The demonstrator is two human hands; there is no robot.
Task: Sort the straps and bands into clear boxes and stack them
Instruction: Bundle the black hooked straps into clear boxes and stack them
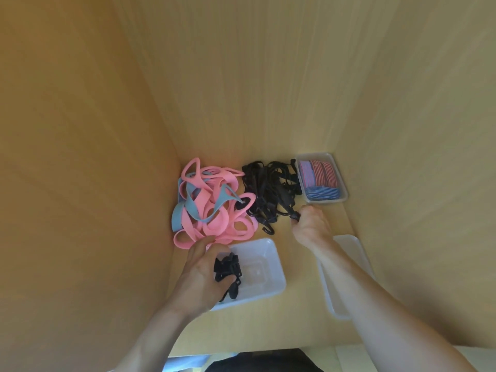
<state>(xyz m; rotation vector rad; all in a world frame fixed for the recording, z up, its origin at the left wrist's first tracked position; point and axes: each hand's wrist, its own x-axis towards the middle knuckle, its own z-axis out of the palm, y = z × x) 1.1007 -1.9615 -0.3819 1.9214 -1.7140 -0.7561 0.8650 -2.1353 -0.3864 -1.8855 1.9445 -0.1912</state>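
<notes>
The pile of black straps (271,191) lies loose and tangled on the wooden floor (295,318) of a light wood compartment. The straps are thin and dark, with hooked plastic ends showing at the pile's near edge. The right hand (308,226) reaches in at the near right corner of this pile. Its fingertips pinch the end of one strap, and the rest of the hand is curled above the floor. Touching the left side of the pile is a larger heap of pink bands (214,210), broad flat loops lying over one another, with a few blue bands (192,204) threaded through them. Just right of the pile, against the right wall, stands a clear box (342,183) packed with folded striped bands (319,178), red-and-dark on top and blue-striped at the near end. In front of the pile and slightly left sits a second clear box (273,264), open, with its bottom visible through the plastic. The left hand (201,269) is over this box's left end, its fingers curled round a bundle of black straps (228,269) that hangs partly inside the box. In front of the pile to the right, a third clear container (354,251) lies on the floor, partly hidden under the right forearm. Whether it is a box or a lid cannot be told.
</notes>
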